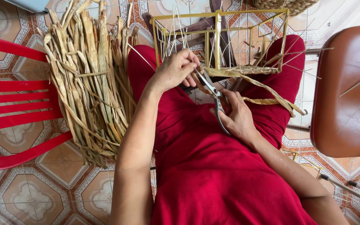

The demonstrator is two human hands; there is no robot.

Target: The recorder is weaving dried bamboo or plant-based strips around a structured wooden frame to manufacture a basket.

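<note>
The person sits with a yellow wire frame (219,39) resting on the lap in red cloth, and the step in hand looks like trimming a woven strand. The left hand (173,70) pinches a dried flat strand (253,85) at the frame's bottom edge, its fingers closed on it. The right hand (236,116) grips the scissors (213,98), fingers wrapped round the handles. The scissors lie long-ways from 5 o'clock up to 11 o'clock, tips pointing at the left hand. A clean snip would need the blades right on the strand. A bundle of dried leaves (88,79) lies at 9 o'clock, on a red chair (13,100).
</note>
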